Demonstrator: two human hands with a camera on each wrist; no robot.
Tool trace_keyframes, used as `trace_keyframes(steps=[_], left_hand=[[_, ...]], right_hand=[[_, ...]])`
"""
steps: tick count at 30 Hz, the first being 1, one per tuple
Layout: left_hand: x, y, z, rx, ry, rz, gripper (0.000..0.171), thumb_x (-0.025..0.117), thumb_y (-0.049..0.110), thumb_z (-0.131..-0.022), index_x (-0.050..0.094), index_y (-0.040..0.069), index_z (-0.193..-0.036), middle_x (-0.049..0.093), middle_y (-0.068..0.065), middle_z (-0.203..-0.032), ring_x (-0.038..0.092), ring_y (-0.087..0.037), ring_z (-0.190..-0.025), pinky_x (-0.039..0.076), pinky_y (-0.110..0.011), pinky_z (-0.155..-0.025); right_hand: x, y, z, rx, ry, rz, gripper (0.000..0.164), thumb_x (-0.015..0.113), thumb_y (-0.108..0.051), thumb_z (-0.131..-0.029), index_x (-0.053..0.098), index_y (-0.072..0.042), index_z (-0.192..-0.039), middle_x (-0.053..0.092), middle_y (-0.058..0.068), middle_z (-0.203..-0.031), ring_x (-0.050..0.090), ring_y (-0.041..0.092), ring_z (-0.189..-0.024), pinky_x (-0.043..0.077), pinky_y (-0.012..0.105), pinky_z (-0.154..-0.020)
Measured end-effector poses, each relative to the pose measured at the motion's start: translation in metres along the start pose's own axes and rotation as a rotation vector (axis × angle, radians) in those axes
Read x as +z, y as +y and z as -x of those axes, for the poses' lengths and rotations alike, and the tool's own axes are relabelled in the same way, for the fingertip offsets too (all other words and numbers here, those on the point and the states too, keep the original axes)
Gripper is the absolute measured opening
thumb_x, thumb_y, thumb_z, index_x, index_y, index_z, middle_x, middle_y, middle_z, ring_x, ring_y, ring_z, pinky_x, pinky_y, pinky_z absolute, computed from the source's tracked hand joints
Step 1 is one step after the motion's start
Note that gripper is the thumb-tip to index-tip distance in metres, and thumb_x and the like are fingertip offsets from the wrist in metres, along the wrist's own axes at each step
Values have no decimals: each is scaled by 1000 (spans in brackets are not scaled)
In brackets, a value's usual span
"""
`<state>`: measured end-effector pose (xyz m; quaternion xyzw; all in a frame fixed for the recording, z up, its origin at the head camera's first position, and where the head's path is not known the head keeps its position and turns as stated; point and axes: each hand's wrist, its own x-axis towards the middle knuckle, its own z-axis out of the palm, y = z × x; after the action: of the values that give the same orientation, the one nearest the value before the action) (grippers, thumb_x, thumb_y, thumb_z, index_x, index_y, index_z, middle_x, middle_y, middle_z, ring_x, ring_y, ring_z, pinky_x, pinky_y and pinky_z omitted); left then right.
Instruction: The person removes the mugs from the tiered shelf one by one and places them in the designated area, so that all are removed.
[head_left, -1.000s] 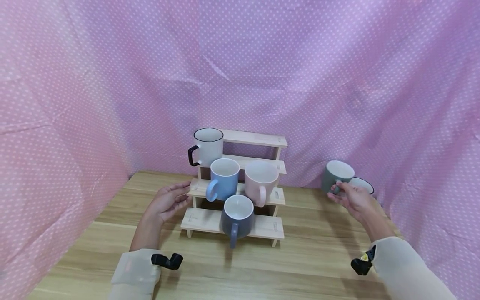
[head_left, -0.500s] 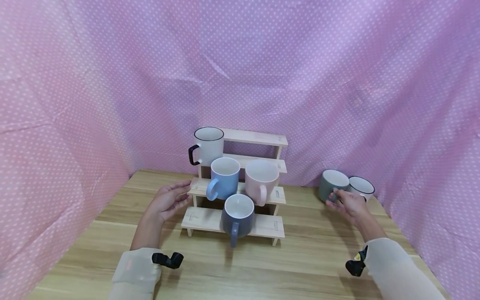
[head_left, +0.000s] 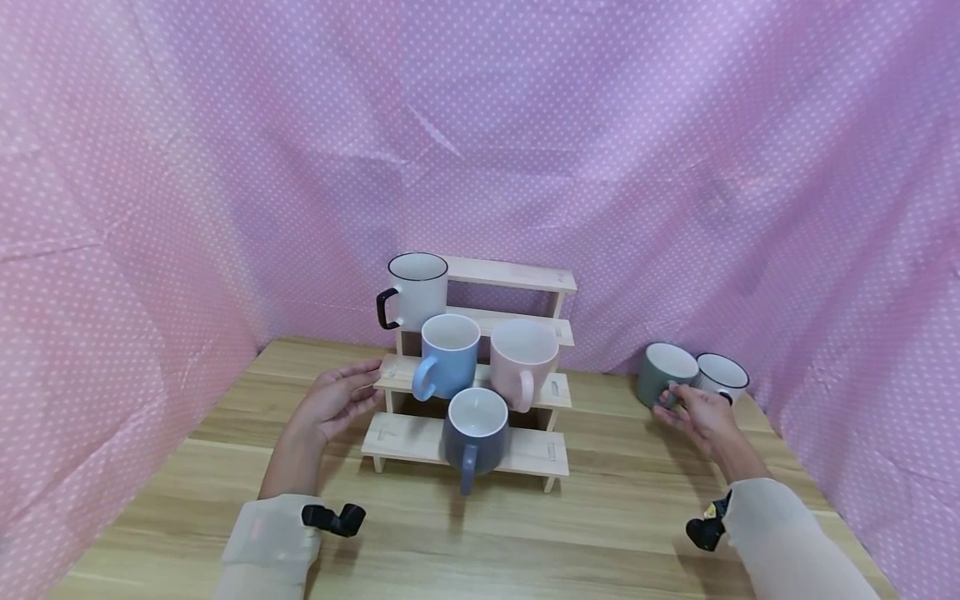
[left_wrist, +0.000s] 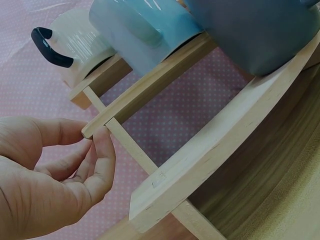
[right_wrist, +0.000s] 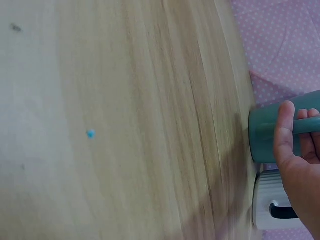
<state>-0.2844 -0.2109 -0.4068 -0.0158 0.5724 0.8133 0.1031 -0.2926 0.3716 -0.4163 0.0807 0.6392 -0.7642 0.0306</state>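
Observation:
My left hand [head_left: 336, 404] is at the left side of a stepped wooden display rack [head_left: 408, 437]. In the left wrist view, its thumb and fingertips pinch the end of one rack plank [left_wrist: 145, 87]. At the back right, my right hand [head_left: 703, 414] holds a green mug [head_left: 654, 377] by its handle; the mug stands upright on the table beside a white mug with a dark rim [head_left: 722, 372]. The rack bears a white mug with black handle [head_left: 422, 300] high on the left, a blue mug [head_left: 453, 367] and a pink mug [head_left: 517, 367] midway, and a dark grey mug [head_left: 487, 450] on the lowest step.
The wood-grain table [head_left: 600, 517] ends at the back against a pink-purple dotted cloth [head_left: 637, 167], which also hangs along both sides. In the right wrist view, a small blue speck [right_wrist: 90, 133] lies on the tabletop.
My right hand has lowered the green mug toward the table, slightly left and nearer, uncovering more of the white mug beside it. The left hand has stayed on the rack.

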Motion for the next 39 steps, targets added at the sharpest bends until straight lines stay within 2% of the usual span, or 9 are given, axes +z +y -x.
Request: trace_keyframes(steps=[8, 14, 21, 32, 39], left_hand=[[1, 1, 2, 6, 10, -13, 48, 54, 3, -105, 40, -11, -149, 62, -4, -113, 65, -11, -92, 59, -23, -88], [0, 0, 2, 7, 11, -12, 49, 54, 3, -106, 39, -10, -150, 62, -4, -112, 64, -11, -92, 59, -23, -88], [0, -1, 1, 10, 2, -10, 48, 55, 3, -105, 40, -10, -149, 63, -4, -111, 65, -12, -92, 59, -23, -88], [0, 0, 2, 6, 3, 1, 49, 55, 2, -105, 39, -10, -150, 63, -4, -110, 64, -12, -91, 59, -22, -88], [1, 0, 2, 0, 4, -6, 50, 54, 3, -106, 38, -10, -151, 63, -3, -112, 64, -12, -92, 59, -22, -89]], right_hand=[[-2, 0, -1, 11, -26, 2, 28, 45, -10, -110, 69, -3, -96, 61, 4, -97, 70, 18, -91, 58, 34, -97], [-7, 0, 0, 17, -89, -36, 23, 51, -14, -109, 68, -4, -99, 60, 3, -102, 69, 18, -97, 56, 33, -100], [-10, -2, 7, 21, -145, -73, 24, 50, -12, -109, 71, -4, -100, 61, 2, -103, 69, 18, -101, 56, 32, -101], [-17, 0, 8, 14, -155, -85, 26, 51, -14, -108, 75, -8, -99, 63, 1, -103, 70, 17, -101, 58, 29, -97], [-19, 1, 8, 12, -106, -49, 25, 55, -17, -107, 76, -8, -96, 67, -1, -99, 72, 16, -96, 59, 27, -92]])
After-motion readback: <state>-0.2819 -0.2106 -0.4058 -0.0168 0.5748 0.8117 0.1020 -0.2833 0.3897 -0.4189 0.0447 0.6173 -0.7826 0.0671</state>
